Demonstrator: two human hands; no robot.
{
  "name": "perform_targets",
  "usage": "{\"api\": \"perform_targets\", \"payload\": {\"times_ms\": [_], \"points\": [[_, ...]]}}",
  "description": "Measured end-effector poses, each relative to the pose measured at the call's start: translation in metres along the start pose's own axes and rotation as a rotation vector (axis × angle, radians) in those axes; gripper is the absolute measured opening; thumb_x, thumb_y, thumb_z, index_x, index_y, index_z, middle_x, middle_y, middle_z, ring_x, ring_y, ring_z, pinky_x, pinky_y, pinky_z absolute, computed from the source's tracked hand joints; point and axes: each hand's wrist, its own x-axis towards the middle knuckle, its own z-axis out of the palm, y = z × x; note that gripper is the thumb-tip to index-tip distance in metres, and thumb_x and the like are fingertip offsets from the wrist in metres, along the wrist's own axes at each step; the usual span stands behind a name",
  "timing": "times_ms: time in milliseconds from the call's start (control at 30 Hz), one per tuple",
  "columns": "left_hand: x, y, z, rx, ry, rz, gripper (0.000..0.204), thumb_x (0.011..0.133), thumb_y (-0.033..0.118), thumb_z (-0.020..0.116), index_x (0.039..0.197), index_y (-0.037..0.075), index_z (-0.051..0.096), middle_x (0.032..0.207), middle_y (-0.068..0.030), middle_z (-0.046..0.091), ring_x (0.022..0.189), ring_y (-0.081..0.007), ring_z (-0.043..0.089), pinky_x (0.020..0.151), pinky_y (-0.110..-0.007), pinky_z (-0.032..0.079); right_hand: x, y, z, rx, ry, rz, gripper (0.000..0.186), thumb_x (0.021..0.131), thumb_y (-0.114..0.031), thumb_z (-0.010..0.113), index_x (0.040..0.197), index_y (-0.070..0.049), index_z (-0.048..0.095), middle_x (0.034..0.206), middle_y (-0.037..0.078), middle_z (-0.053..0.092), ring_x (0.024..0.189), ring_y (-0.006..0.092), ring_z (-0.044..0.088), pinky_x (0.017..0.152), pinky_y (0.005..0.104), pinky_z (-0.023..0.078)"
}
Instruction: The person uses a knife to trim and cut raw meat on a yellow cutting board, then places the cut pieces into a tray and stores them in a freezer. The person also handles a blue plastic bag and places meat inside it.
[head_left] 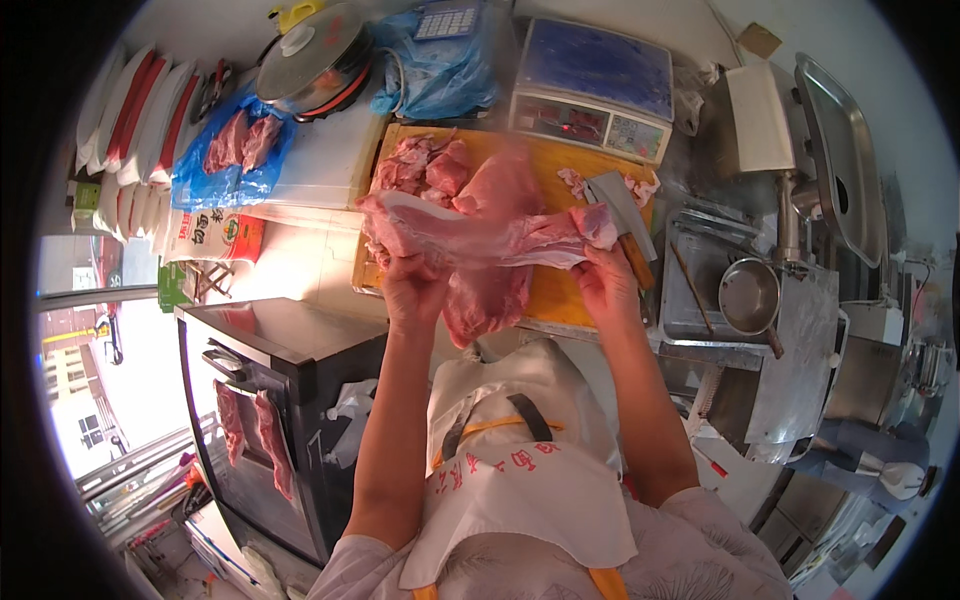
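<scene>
Between my two hands stretches a long strip of raw meat (pixel 470 235) with a pale, fatty or skin-like band. My left hand (pixel 415 290) is closed on its left end, and my right hand (pixel 605 285) grips its right end. The strip is raised over a wooden cutting board (pixel 562 288). Behind it lies a large pink piece of meat (pixel 500 178), and smaller meat chunks (pixel 425 165) are heaped at the board's far left. Another hanging part of meat (pixel 485 305) shows below the strip. A cleaver (pixel 625 210) rests on the board's right side, close to my right hand.
Beyond the board stands a scale (pixel 595 75). To its left are a blue plastic bag (pixel 435 70) and a lidded pan (pixel 315 65). Meat lies on blue plastic (pixel 232 170). On the right sit a metal tray (pixel 690 310) and a saucepan (pixel 750 295). Another person (pixel 880 460) is at far right.
</scene>
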Motion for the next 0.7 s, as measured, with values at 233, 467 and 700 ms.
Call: {"api": "perform_targets", "payload": {"times_ms": [233, 467, 700], "points": [[-0.065, 0.066, 0.071, -0.194, 0.212, 0.290, 0.021, 0.075, 0.001, 0.059, 0.096, 0.004, 0.061, 0.067, -0.0057, 0.054, 0.078, -0.0234, 0.058, 0.105, -0.052, 0.045, -0.043, -0.002, 0.097, -0.056, -0.501, 0.051, 0.064, 0.087, -0.006, 0.077, 0.146, -0.007, 0.051, 0.144, 0.009, 0.057, 0.136, 0.0296, 0.053, 0.113, 0.0498, 0.046], [-0.202, 0.127, 0.007, -0.325, 0.266, 0.364, 0.007, 0.074, 0.005, 0.063, 0.072, 0.008, 0.057, 0.059, -0.0049, 0.052, 0.065, -0.0207, 0.053, 0.098, -0.044, 0.047, -0.102, 0.115, 0.095, -0.323, -0.354, 0.438, 0.058, 0.088, -0.009, 0.079, 0.139, -0.011, 0.051, 0.131, 0.006, 0.063, 0.125, 0.0297, 0.061, 0.087, 0.0575, 0.062], [-0.370, 0.243, -0.082, -0.349, 0.346, 0.503, 0.026, 0.075, 0.005, 0.061, 0.057, 0.012, 0.044, 0.057, -0.0031, 0.048, 0.072, -0.0196, 0.055, 0.097, -0.041, 0.046, -0.205, 0.267, 0.197, -0.484, -0.421, 0.553, 0.042, 0.087, -0.006, 0.081, 0.119, -0.010, 0.055, 0.108, 0.005, 0.063, 0.103, 0.0263, 0.067, 0.080, 0.0465, 0.063]]}}
